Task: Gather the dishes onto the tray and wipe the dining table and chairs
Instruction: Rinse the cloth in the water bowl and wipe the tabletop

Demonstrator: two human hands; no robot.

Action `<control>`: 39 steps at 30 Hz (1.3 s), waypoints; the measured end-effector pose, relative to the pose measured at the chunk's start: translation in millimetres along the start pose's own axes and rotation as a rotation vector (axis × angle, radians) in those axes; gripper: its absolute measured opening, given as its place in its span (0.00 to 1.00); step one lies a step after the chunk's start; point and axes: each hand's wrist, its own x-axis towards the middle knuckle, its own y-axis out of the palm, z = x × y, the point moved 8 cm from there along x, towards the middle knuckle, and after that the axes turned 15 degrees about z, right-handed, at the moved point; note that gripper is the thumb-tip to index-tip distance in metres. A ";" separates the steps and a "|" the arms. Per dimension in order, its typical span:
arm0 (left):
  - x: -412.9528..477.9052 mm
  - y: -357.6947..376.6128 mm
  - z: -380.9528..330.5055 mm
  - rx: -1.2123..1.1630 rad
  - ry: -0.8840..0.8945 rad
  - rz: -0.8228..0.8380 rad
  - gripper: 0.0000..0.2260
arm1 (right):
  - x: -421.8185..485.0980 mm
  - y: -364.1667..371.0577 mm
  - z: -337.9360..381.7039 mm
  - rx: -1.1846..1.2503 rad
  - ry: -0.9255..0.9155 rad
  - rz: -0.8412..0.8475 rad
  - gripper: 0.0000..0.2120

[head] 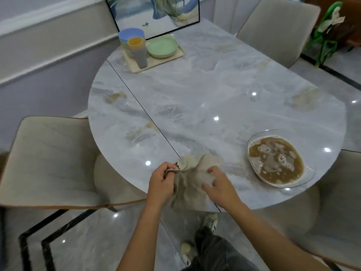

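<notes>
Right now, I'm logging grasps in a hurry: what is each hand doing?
Left hand: closed, gripping the edge of the cloth.
Right hand: on the cloth, fingers bent; whether it grips or presses cannot be told.
</notes>
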 end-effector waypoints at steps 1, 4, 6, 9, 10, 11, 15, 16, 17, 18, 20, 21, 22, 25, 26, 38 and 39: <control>8.1 2.8 1.9 0.006 -0.022 0.022 0.11 | 3.4 18.7 0.9 0.031 -0.026 0.064 0.28; 22.9 4.8 5.1 0.020 -0.070 0.055 0.06 | 16.2 49.6 7.7 -0.060 -0.104 0.060 0.26; 27.3 1.6 2.7 0.034 -0.069 0.070 0.06 | 25.5 64.1 18.6 -0.222 -0.207 0.043 0.24; 34.8 -7.9 7.8 0.050 -0.082 0.042 0.08 | 42.7 72.0 18.0 -0.338 -0.220 -0.037 0.27; 36.5 -10.4 11.7 0.038 -0.100 0.021 0.08 | 45.9 70.3 16.6 -0.365 -0.205 -0.101 0.28; 37.2 -12.3 15.8 0.020 -0.116 -0.001 0.09 | 47.0 69.7 15.2 -0.390 -0.193 -0.154 0.28; 50.3 -13.7 19.4 -0.044 -0.106 -0.022 0.07 | 56.6 68.6 16.9 -0.362 -0.164 -0.285 0.34; 53.0 -13.0 17.3 -0.055 -0.090 -0.026 0.07 | 59.7 66.8 17.2 -0.329 -0.146 -0.309 0.34; 56.0 -15.3 17.2 -0.067 -0.083 -0.037 0.07 | 64.1 66.8 17.8 -0.304 -0.127 -0.332 0.35; 57.4 -18.7 16.7 -0.070 -0.084 -0.061 0.08 | 67.0 66.4 18.6 -0.290 -0.111 -0.349 0.35; 67.4 -31.0 18.6 -0.022 -0.097 -0.111 0.08 | 76.5 68.4 21.4 -0.281 -0.072 -0.382 0.37; 70.7 -36.4 18.8 0.009 -0.108 -0.129 0.08 | 79.7 69.3 22.1 -0.281 -0.055 -0.393 0.38; 76.6 -41.8 20.5 0.033 -0.114 -0.131 0.08 | 83.9 71.6 22.6 -0.286 -0.032 -0.404 0.40; 88.4 -54.7 23.2 0.151 -0.118 -0.097 0.08 | 87.3 76.5 23.3 -0.331 0.023 -0.428 0.41; 93.0 -61.5 24.9 0.191 -0.122 -0.081 0.08 | 89.8 78.3 26.1 -0.367 0.042 -0.429 0.41; 100.9 -99.1 75.8 0.283 -0.120 0.218 0.10 | 118.1 88.5 43.2 -0.549 0.162 -0.495 0.37; 96.9 -103.0 79.8 0.288 -0.134 0.224 0.10 | 122.1 91.3 49.0 -0.547 0.156 -0.499 0.37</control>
